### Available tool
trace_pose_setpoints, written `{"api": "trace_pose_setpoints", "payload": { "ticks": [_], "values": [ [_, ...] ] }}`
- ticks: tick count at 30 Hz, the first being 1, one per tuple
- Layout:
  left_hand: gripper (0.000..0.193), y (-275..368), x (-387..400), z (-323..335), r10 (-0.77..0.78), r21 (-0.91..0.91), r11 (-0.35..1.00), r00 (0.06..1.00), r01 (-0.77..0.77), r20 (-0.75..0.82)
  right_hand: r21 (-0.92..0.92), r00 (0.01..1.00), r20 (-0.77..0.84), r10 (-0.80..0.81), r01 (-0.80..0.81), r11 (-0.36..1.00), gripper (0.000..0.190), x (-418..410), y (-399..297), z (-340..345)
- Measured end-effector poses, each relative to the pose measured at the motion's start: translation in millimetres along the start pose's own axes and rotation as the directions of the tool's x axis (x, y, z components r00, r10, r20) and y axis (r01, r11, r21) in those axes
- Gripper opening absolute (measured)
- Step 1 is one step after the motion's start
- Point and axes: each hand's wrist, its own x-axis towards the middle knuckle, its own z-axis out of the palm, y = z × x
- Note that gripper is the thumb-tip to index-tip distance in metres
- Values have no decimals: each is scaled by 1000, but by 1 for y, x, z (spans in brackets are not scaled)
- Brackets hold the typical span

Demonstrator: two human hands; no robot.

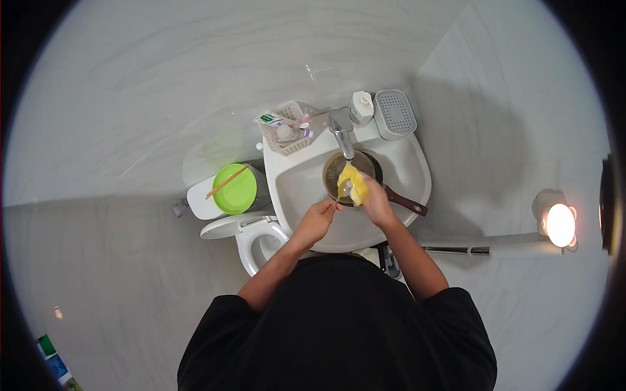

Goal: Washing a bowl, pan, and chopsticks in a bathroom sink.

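Note:
My left hand [317, 222] grips the handle of a metal spoon [344, 188] over the washbasin. In my right hand [376, 200] is a yellow sponge or cloth [360, 187] with some white foam on it, held against or right beside the spoon's bowl. Below both hands a pan [332, 168] with a brown handle [408, 201] sits in the white basin [303, 215]. Cloudy, bubbly liquid shows inside the pan. The chrome faucet [344, 137] reaches over the pan's far rim. My hands and the sponge hide part of the pan.
Left of the faucet, a plastic basket [293, 146] holds a toothpaste tube and toiletries. A pump bottle [361, 108] and a grey perforated-top container [395, 113] stand right. Chopsticks [228, 181] lie across a green bowl [234, 198] on the toilet tank [199, 199], left of the basin.

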Motion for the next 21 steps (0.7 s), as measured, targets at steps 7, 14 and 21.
{"api": "trace_pose_setpoints", "payload": {
  "ticks": [7, 14, 21],
  "values": [
    [21, 0, 2, -10, -155, -393, 894, 972, 215, 179, 696, 936, 352, -7, -257, 671, 49, -14, -4, -8],
    [21, -9, -7, 1, -115, -356, 915, 968, 191, 224, 281, 988, 157, -11, -34, 959, 53, -18, 5, -2],
    [20, -26, -11, -1, 51, -173, 985, 985, -23, 162, 141, 987, 116, -112, 95, 985, 52, -19, 3, 4]
  ]
}}
